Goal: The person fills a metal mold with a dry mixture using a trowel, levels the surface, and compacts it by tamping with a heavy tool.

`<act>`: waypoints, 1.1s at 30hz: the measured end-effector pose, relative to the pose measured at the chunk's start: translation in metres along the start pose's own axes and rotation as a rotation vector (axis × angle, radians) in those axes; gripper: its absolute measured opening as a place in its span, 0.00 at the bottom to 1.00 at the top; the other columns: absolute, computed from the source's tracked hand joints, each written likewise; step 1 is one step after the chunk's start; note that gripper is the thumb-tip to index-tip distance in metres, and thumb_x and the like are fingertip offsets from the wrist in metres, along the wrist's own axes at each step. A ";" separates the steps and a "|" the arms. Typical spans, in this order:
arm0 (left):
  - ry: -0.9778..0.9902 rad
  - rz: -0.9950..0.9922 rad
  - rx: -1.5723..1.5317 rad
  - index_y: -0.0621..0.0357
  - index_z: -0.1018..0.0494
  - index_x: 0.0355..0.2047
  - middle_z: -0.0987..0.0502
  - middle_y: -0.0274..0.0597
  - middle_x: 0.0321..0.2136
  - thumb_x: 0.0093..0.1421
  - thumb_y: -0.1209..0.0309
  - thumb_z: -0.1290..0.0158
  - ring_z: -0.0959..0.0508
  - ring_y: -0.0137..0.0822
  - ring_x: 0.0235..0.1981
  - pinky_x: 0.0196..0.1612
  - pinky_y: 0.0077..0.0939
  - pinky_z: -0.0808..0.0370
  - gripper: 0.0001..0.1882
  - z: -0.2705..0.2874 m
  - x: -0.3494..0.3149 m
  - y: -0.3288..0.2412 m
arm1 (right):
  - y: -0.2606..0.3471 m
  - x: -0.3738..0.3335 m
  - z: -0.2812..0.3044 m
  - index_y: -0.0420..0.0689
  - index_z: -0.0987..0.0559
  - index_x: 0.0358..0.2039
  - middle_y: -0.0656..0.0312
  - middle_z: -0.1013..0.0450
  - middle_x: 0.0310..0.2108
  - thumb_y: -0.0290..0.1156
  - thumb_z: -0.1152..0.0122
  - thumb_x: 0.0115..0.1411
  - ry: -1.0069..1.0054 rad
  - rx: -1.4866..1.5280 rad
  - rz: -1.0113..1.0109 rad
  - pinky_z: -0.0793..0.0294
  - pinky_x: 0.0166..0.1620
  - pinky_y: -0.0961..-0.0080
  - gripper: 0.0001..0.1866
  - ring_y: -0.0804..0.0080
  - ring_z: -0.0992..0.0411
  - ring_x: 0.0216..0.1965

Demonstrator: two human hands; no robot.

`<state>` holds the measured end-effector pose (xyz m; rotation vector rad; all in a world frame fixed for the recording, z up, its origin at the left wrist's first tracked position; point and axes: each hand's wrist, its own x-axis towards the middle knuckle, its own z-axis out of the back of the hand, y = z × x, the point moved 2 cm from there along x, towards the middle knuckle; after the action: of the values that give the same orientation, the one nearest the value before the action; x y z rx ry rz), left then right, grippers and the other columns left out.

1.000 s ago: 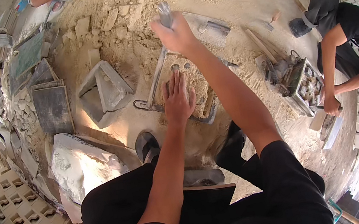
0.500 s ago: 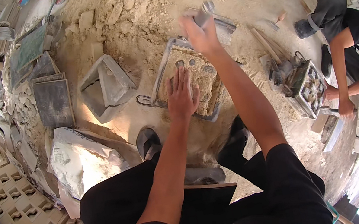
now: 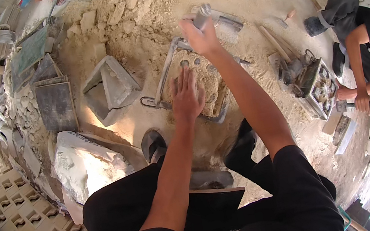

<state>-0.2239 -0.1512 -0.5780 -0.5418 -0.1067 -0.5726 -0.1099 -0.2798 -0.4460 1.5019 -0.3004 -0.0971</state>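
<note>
A rectangular metal-rimmed mould frame point(image 3: 165, 70) sits on the ground in front of me, filled with sandy tan powder point(image 3: 208, 87). Several dark round studs poke up through the powder. My left hand point(image 3: 185, 97) lies palm down on the fill, its fingers stretched toward those studs and slightly blurred. Above the frame's far edge, my right hand point(image 3: 202, 38) is closed round a short grey cylindrical tool point(image 3: 203, 15), whose exact kind I cannot make out. A wire loop handle point(image 3: 149, 102) sticks out at the frame's near left corner.
Left of the frame stands a hollow concrete block point(image 3: 111, 91), near dark flat plates point(image 3: 56, 107) and a pale boulder point(image 3: 86, 162). Loose rubble point(image 3: 125, 26) spreads behind. At right, a co-worker's hand point(image 3: 363, 101) grips a tool beside a patterned mould point(image 3: 320, 89).
My right hand has shifted slightly left with the grey tool. My left hand stays almost where it was on the powder. The co-worker's hands have moved a little beside the patterned mould.
</note>
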 end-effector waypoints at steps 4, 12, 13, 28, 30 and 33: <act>-0.017 0.003 -0.024 0.59 0.40 0.63 0.41 0.49 0.66 0.64 0.61 0.55 0.41 0.44 0.67 0.69 0.50 0.50 0.29 0.002 -0.001 0.003 | 0.002 0.005 -0.003 0.44 0.31 0.16 0.73 0.39 0.14 0.27 0.45 0.61 0.027 -0.014 0.030 0.46 0.18 0.81 0.16 0.86 0.42 0.16; -0.024 0.002 -0.038 0.60 0.39 0.63 0.40 0.49 0.65 0.63 0.62 0.54 0.40 0.45 0.66 0.69 0.50 0.50 0.29 0.002 0.002 0.002 | -0.008 -0.011 0.014 0.42 0.29 0.15 0.72 0.37 0.13 0.33 0.43 0.61 0.070 -0.188 -0.046 0.43 0.19 0.76 0.18 0.84 0.41 0.17; -0.027 -0.007 -0.041 0.60 0.39 0.63 0.40 0.49 0.65 0.63 0.61 0.54 0.39 0.44 0.66 0.69 0.50 0.50 0.29 0.000 0.005 0.002 | -0.018 -0.015 0.022 0.42 0.30 0.14 0.70 0.36 0.12 0.35 0.42 0.60 0.053 -0.234 -0.022 0.42 0.19 0.74 0.20 0.84 0.40 0.16; 0.012 0.022 -0.039 0.58 0.40 0.63 0.42 0.47 0.66 0.64 0.59 0.55 0.42 0.43 0.67 0.69 0.49 0.51 0.29 -0.005 -0.003 0.003 | -0.001 -0.052 0.071 0.43 0.39 0.13 0.70 0.42 0.12 0.22 0.56 0.64 0.134 -0.240 0.040 0.50 0.18 0.80 0.20 0.84 0.47 0.15; 0.015 0.029 -0.027 0.58 0.40 0.63 0.42 0.46 0.67 0.64 0.59 0.56 0.42 0.41 0.68 0.70 0.48 0.52 0.29 -0.004 -0.002 0.005 | 0.007 -0.052 0.074 0.43 0.39 0.13 0.70 0.43 0.12 0.20 0.57 0.63 0.117 -0.272 0.072 0.51 0.18 0.79 0.19 0.83 0.47 0.15; 0.015 0.031 -0.031 0.57 0.40 0.64 0.43 0.45 0.67 0.65 0.58 0.56 0.43 0.41 0.68 0.70 0.48 0.52 0.29 -0.003 -0.004 0.003 | 0.002 -0.069 0.084 0.44 0.35 0.15 0.75 0.41 0.14 0.27 0.48 0.62 0.003 -0.249 0.070 0.46 0.21 0.81 0.18 0.87 0.45 0.18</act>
<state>-0.2255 -0.1488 -0.5827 -0.5684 -0.0755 -0.5482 -0.1977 -0.3437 -0.4499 1.2436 -0.3254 -0.0737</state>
